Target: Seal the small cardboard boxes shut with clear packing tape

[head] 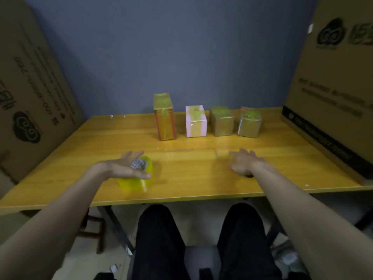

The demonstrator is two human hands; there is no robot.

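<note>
My left hand (129, 168) spreads loosely over the tape roll (139, 178); I close firmly before lifting; right hand (245, 162), at three o'clock, lies flat.

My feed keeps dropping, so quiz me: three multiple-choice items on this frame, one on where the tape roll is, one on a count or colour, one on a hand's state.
1. Where is the tape roll?
A. On the table's near left part, under the left hand
B. Beside the right hand
C. On top of the tall box

2. How many small boxes stand in the row at the back?
A. Two
B. Four
C. Six

3. What is the right hand doing?
A. Gripping a box
B. Pinching a tape strip
C. Spread open above the table, holding nothing

Key: 1 A, the yellowish roll lies below the left palm. 2 B, tall box, pink box and two brownish ones. 3 C, fingers are extended.
</note>
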